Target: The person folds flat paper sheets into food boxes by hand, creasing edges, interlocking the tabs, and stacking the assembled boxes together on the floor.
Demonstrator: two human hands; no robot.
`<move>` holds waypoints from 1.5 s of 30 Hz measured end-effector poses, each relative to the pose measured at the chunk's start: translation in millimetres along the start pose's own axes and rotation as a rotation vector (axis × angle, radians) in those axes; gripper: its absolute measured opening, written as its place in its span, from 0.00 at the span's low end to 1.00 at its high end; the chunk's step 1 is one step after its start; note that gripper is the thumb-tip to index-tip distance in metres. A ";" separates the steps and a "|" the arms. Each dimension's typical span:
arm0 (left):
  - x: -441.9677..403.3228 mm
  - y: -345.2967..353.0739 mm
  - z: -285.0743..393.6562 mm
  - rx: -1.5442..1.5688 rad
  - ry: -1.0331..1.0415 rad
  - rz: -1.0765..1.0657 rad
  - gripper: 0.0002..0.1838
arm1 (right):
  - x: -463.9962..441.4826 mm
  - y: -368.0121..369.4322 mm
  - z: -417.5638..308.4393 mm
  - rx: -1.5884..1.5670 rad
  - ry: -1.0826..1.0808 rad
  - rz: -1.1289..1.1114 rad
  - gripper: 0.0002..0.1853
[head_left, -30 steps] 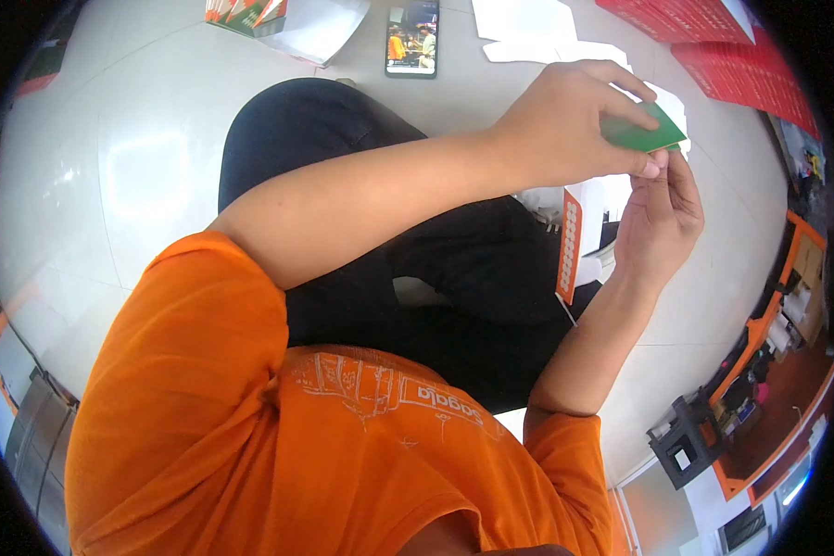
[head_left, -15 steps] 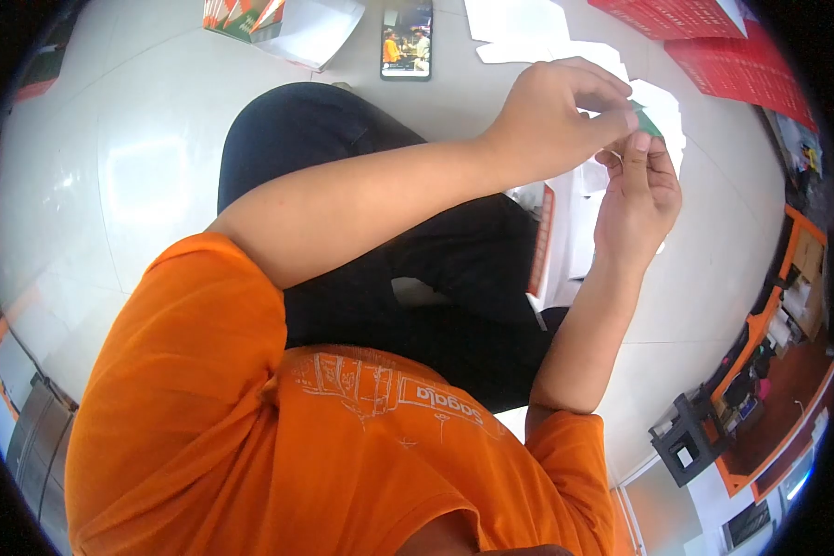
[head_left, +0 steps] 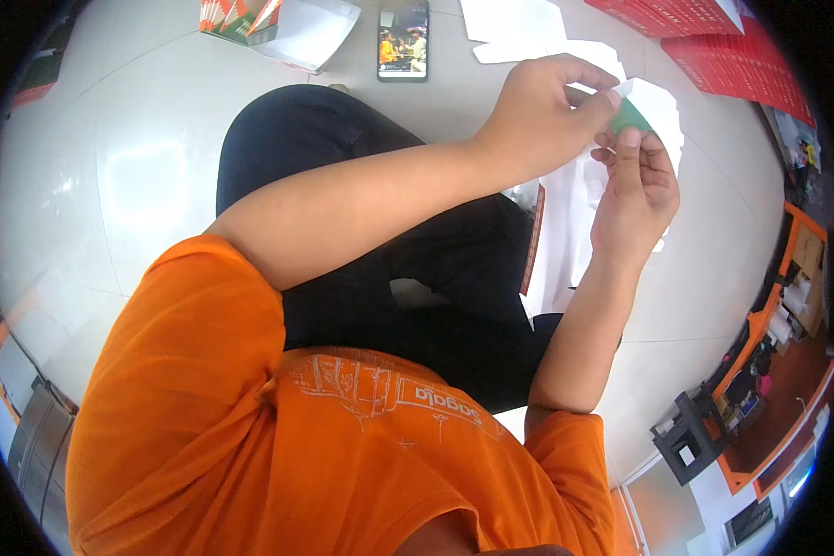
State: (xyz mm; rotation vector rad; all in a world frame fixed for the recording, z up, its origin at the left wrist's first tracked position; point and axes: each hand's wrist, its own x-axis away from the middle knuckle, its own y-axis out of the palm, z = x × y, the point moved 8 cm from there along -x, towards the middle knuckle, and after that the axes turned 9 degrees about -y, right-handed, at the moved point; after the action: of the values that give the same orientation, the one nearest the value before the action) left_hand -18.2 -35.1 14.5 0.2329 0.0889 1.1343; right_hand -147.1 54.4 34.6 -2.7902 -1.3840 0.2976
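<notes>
A small green piece of paper or card [head_left: 629,117] with a pale upper edge is held up between my two hands. My left hand [head_left: 551,111] reaches across from the left and pinches its upper corner between thumb and fingers. From below, my right hand [head_left: 638,185] grips the lower edge, thumb on the near side and the other fingers curled. Behind and under the hands lie white unfolded card pieces [head_left: 663,102] on the floor. Another white piece [head_left: 556,246] with a reddish edge lies beside my leg, partly covered by my right arm.
A phone [head_left: 403,42] showing a picture lies on the tiled floor ahead. Left of it is an open white box [head_left: 313,32] with red and green printed items [head_left: 239,20]. Red printed sheets [head_left: 732,69] are at the upper right. A shelf with orange edging [head_left: 755,343] stands at the right.
The green piece has shifted slightly left and shows more of its face, with a pale edge now visible. My left hand has moved a little left and up.
</notes>
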 end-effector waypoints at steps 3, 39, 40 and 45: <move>0.3 0.5 -1.8 -0.040 0.014 0.007 0.15 | 0.6 -0.3 0.6 -0.008 -0.001 0.002 0.12; -7.1 3.2 -10.5 -0.016 -0.164 -0.091 0.24 | -3.2 -1.5 -8.3 0.106 -0.193 0.010 0.07; -6.8 3.3 -9.5 -0.022 -0.165 -0.089 0.24 | -3.8 -2.1 -8.4 0.109 -0.195 0.009 0.07; -7.1 3.8 -5.4 -0.028 -0.154 -0.106 0.23 | -1.7 -8.7 -11.0 0.144 -0.146 0.095 0.10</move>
State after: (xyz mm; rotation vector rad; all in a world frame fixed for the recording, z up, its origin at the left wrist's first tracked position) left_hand -25.6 -39.2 9.7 0.2867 -0.0507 1.0081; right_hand -153.0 59.1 46.5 -2.7673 -1.2031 0.5886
